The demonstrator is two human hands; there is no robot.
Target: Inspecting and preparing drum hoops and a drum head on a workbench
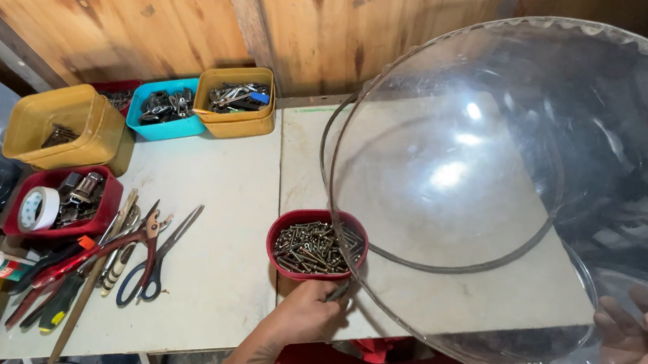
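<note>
- Two hands busy: left hand [306,311] pinches one screw [337,291] beside the red screw tub [317,245].
- Right hand [645,361] grips the clear dome [508,196] rim.
- Step in hand, likely: fastening; next needs steady alignment.

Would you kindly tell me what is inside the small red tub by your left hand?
The small red tub holds a heap of dark metal screws. Its bottom is covered by them, and the clear plastic dome overlaps its right edge.
</note>
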